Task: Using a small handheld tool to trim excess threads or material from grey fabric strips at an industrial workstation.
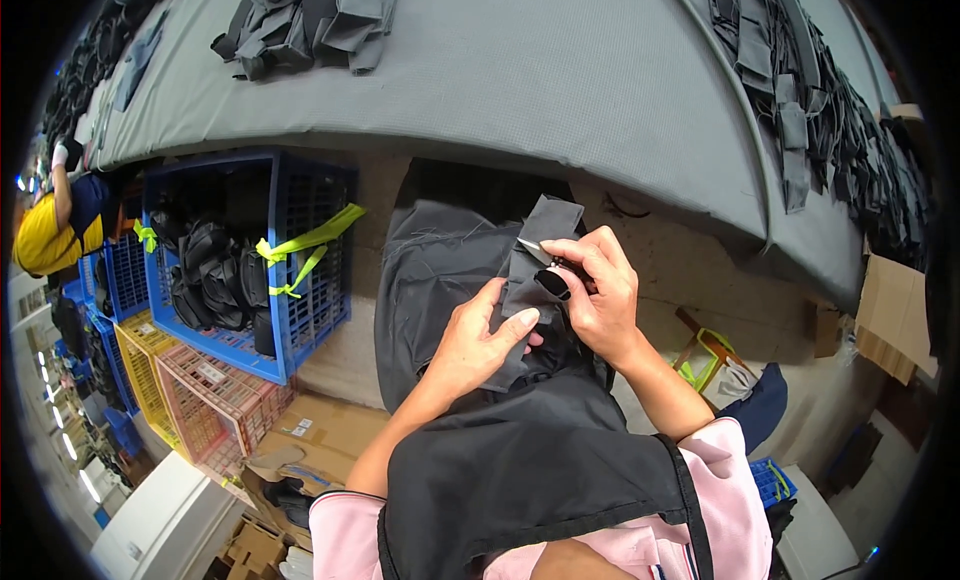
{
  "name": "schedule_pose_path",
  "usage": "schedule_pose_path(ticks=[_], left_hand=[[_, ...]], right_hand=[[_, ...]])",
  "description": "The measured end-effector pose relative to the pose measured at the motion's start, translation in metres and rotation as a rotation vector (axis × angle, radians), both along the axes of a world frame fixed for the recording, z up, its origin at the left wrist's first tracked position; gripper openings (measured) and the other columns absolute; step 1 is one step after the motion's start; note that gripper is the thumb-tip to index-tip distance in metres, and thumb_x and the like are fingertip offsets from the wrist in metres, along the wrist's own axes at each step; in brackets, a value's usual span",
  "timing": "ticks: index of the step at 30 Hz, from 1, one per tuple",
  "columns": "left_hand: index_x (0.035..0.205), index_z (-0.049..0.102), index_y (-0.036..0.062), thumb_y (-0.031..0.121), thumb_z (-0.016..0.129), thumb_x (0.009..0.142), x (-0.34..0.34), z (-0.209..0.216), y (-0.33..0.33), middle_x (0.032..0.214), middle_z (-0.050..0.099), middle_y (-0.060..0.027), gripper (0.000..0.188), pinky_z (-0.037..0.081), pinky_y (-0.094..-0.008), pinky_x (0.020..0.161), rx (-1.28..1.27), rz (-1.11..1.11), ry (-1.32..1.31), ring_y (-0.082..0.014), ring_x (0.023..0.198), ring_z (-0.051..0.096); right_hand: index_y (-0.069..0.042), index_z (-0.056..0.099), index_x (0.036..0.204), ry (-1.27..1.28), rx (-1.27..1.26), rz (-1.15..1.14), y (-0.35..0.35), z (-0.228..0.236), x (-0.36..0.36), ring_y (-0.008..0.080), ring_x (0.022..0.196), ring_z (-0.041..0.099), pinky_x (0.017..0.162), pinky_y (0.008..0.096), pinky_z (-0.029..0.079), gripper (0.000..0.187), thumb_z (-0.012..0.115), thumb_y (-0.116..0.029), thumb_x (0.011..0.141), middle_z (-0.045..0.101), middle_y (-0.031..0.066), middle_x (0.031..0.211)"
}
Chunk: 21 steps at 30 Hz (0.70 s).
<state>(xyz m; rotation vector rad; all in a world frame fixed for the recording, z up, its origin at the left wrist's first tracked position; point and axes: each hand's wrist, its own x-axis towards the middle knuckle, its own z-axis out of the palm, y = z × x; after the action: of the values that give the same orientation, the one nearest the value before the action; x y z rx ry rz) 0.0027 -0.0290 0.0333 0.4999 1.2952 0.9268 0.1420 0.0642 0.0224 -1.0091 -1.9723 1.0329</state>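
Observation:
Between thumb and fingers, my left hand (478, 342) grips a dark grey fabric strip (552, 220) over my lap. My right hand (605, 290) is closed around small thread snips (534, 248), whose metal blade lies against the strip near its upper end. A rounded black part of the snips shows by the right fingers. Beneath both hands lies more dark grey fabric (430, 290) with loose threads on it. A black apron (530, 450) covers my front. Part of the strip is hidden by my left fingers.
A grey-covered table (500, 80) stands ahead, bearing fabric pieces (310, 30) and a long heap of strips (790, 110). Left are a blue crate (282, 290) of black items, a pink crate (215, 395) and a co-worker's yellow top (50, 235). Right is a cardboard box (890, 310).

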Motion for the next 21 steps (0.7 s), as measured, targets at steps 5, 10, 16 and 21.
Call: schedule_pose_path(ticks=[5, 10, 16, 21], left_hand=[[0.112, 0.049, -0.0028, 0.015, 0.058, 0.088, 0.001, -0.003, -0.001, 0.096, 0.063, -0.0098, 0.032, 0.05, -0.0267, 0.068, 0.02, 0.018, -0.025, -0.0151, 0.075, 0.064], [0.116, 0.047, -0.0007, 0.014, 0.058, 0.089, -0.002, -0.003, -0.001, 0.1, 0.061, -0.0106, 0.033, 0.051, -0.0274, 0.069, 0.004, 0.147, -0.256, -0.0171, 0.079, 0.063], [0.115, 0.047, 0.0009, 0.019, 0.06, 0.088, -0.011, -0.007, -0.002, 0.106, 0.06, -0.0176, 0.035, 0.054, -0.0323, 0.071, 0.021, 0.179, -0.39, -0.0228, 0.081, 0.064], [0.114, 0.046, -0.0018, 0.02, 0.057, 0.089, -0.009, -0.002, 0.002, 0.105, 0.06, -0.0195, 0.035, 0.055, -0.0341, 0.07, 0.04, 0.2, -0.433, -0.0248, 0.082, 0.065]], right_hand=[[-0.006, 0.064, 0.094, -0.084, 0.207, 0.107, 0.004, -0.001, 0.009, 0.0218, 0.057, 0.055, 0.05, 0.0286, 0.045, 0.029, 0.067, 0.004, 0.067, 0.053, 0.0071, 0.074], [-0.006, 0.064, 0.094, -0.053, 0.107, 0.056, 0.007, 0.003, 0.003, 0.0215, 0.056, 0.054, 0.049, 0.0285, 0.044, 0.026, 0.068, 0.001, 0.069, 0.052, 0.0073, 0.073], [-0.005, 0.065, 0.092, -0.036, 0.111, 0.006, 0.007, 0.002, 0.023, 0.019, 0.056, 0.054, 0.048, 0.028, 0.042, 0.024, 0.07, -0.002, 0.068, 0.052, 0.0066, 0.072], [-0.004, 0.065, 0.096, -0.133, 0.222, 0.067, 0.008, 0.005, 0.02, 0.0193, 0.057, 0.052, 0.049, 0.0269, 0.043, 0.029, 0.07, 0.002, 0.068, 0.053, 0.0073, 0.072]])
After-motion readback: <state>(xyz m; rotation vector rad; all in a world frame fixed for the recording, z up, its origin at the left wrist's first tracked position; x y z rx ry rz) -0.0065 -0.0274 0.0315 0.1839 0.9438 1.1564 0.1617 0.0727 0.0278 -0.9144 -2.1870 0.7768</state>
